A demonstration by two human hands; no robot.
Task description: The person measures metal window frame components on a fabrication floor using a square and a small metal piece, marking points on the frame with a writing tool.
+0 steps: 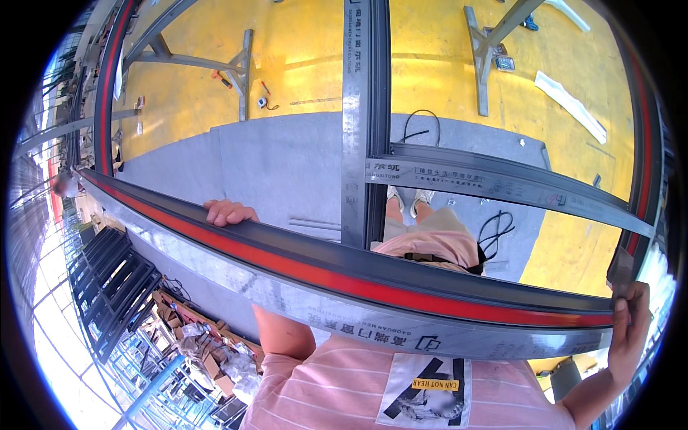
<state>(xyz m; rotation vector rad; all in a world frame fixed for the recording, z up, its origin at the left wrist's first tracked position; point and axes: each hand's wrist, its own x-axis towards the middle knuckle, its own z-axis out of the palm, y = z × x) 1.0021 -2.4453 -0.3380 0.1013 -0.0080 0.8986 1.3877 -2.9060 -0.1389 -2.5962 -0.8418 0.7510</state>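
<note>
A large dark grey window frame with a red strip (pixel 322 278) along its near bar spans the view in front of my body. Printed protective film covers its outer face, the upright divider (pixel 354 129) and the short crossbar (pixel 494 180). Over the near bar, left of the divider, the fingers of my left hand (pixel 231 213) curl, while its forearm passes beneath the bar. My right hand (pixel 631 330) is at the near right corner, its fingers closed around a small dark grey block-like piece (pixel 622 269) against the frame. The exact kind of that piece is unclear.
Grey metal stand legs (pixel 246 79) rise beyond the frame on the yellow floor (pixel 308 64). A tape measure (pixel 264 103), an orange tool (pixel 221 77), white strips (pixel 571 107) and black cable (pixel 496 236) lie below. Dark profiles (pixel 115 287) and a cluttered crate (pixel 215 344) are at left.
</note>
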